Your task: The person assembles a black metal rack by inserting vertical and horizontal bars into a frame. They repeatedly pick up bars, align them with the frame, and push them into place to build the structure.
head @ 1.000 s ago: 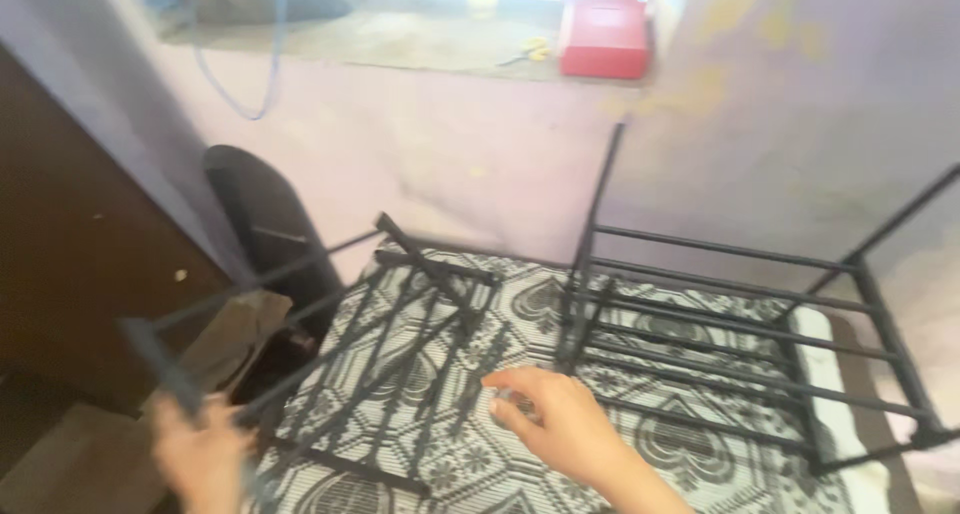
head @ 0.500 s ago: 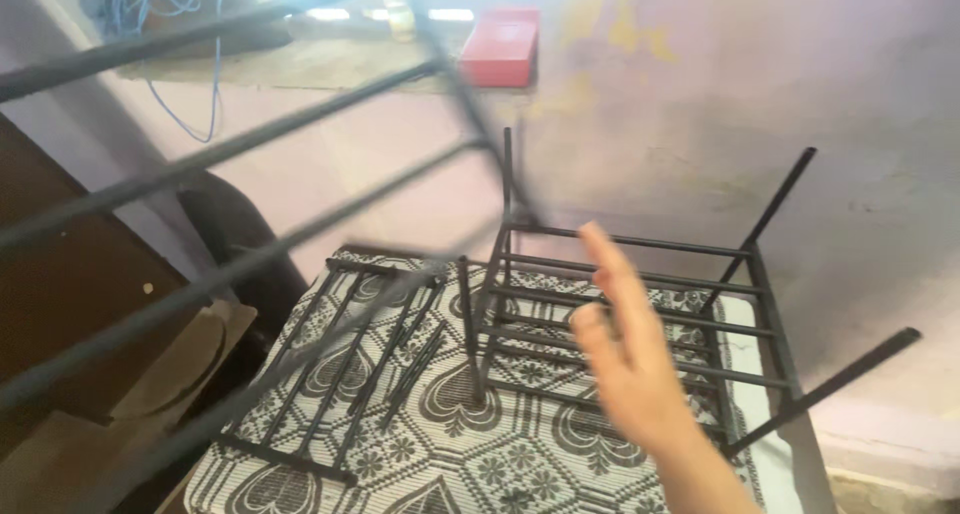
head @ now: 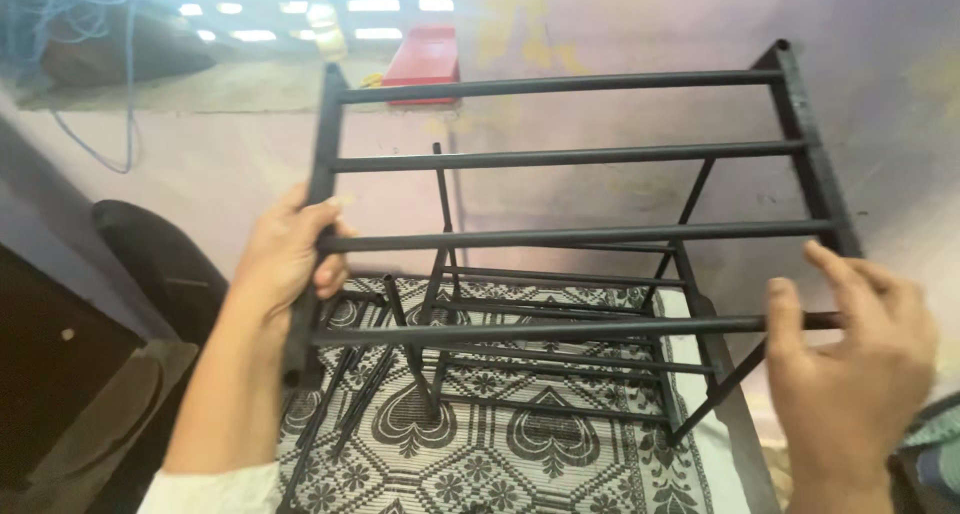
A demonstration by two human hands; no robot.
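I hold a black metal shelf panel (head: 570,156) with several horizontal bars up in front of me. My left hand (head: 285,254) is closed around its left upright bar. My right hand (head: 850,359) is at the panel's right end, fingers spread, touching the lowest bar near the right upright; it does not grip. Below, a black metal rack frame (head: 560,364) stands on a patterned black-and-white mat (head: 500,454). More loose black bars (head: 350,384) lie on the mat at the left.
A pale stained wall (head: 600,34) rises behind. A red box (head: 423,62) sits on a ledge with blue cord (head: 60,34) at the upper left. A dark wooden cabinet (head: 50,354) and a black rounded object (head: 150,254) stand at the left.
The shelf panel has swung up from the mat to an upright position facing me. My left hand now grips its left bar, and my right hand has moved to its right end.
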